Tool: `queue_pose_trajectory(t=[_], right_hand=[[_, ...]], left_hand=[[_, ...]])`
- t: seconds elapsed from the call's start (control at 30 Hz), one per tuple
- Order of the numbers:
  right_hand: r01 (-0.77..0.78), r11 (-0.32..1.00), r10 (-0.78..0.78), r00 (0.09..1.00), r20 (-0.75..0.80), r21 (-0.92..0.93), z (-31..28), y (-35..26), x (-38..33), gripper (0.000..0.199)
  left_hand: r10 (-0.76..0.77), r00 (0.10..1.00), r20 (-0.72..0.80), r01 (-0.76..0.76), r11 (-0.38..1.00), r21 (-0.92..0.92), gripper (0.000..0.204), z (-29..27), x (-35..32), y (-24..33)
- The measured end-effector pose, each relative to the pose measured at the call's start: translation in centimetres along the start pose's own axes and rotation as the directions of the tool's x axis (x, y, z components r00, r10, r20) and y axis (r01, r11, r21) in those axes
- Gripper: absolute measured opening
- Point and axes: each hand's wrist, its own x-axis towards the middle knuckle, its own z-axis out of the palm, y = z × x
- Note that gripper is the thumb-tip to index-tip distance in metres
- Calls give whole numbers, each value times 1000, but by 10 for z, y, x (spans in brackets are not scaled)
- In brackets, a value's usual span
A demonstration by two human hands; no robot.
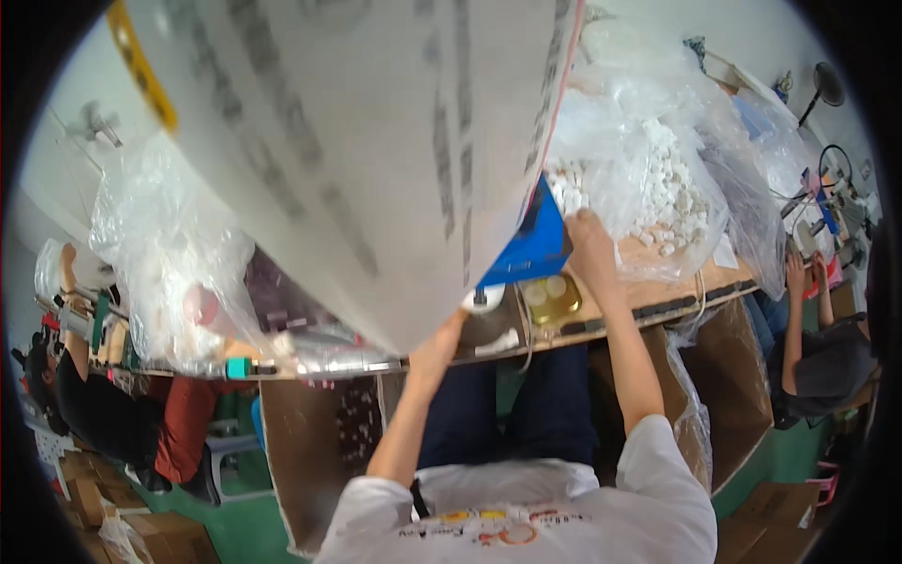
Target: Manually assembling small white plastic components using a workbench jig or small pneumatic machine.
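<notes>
A large white printed sheet or bag (376,169) hangs close in front and hides much of the bench. Behind its lower edge is my left hand (442,343), its fingers mostly hidden, beside a white round part (483,299) with a dark centre. My right hand (588,242) reaches to the right of a blue box (531,244), at the near edge of a heap of small white pieces (667,183). Its fingers look curled; what they hold, if anything, I cannot make out. A yellowish clear tray (552,303) with round pale items lies between my forearms.
Clear plastic bags (742,216) spread over the bench's right side, another (178,273) at left. Open cardboard boxes (324,451) stand below the bench edge (648,315). People work at far left (103,414) and far right (832,362); a fan (94,122) is behind.
</notes>
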Motion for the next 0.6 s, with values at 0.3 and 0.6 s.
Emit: queue_pose_trajectory(t=[0.3, 0.6], right_hand=[[-270, 392, 57, 961, 270, 879, 7, -99, -27, 25], [-49, 758, 30, 999, 40, 650, -5, -131, -38, 23]], left_hand=[[-252, 967, -45, 174, 515, 839, 44, -155, -49, 18], [-32, 999, 24, 9, 771, 637, 31, -50, 33, -45]])
